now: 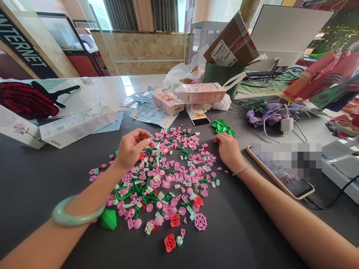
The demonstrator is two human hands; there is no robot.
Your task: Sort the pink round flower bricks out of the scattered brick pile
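Note:
A wide heap of small building-brick pieces (pixel 168 168), mostly pink with green, white and mint ones, covers the middle of the dark table. Over its far left part is my left hand (pixel 134 147), thumb and fingers pinched together; whatever is between the tips is too small to make out. My right hand (pixel 228 151) rests at the heap's far right edge with curled, closed fingers. Its fingertips are right beside a small pile of green leaf pieces (pixel 223 127), and what they grip is hidden. Red flower pieces (pixel 170 243) and a large green piece (pixel 108 219) lie nearer me.
At right a phone (pixel 280 172) lies plugged into a cable, near purple brick flowers (pixel 269 112) and a white charger (pixel 287 124). Pink boxes (pixel 200 93) and blue booklets (pixel 154 115) sit behind the heap. White boxes (pixel 78 127) stand at left.

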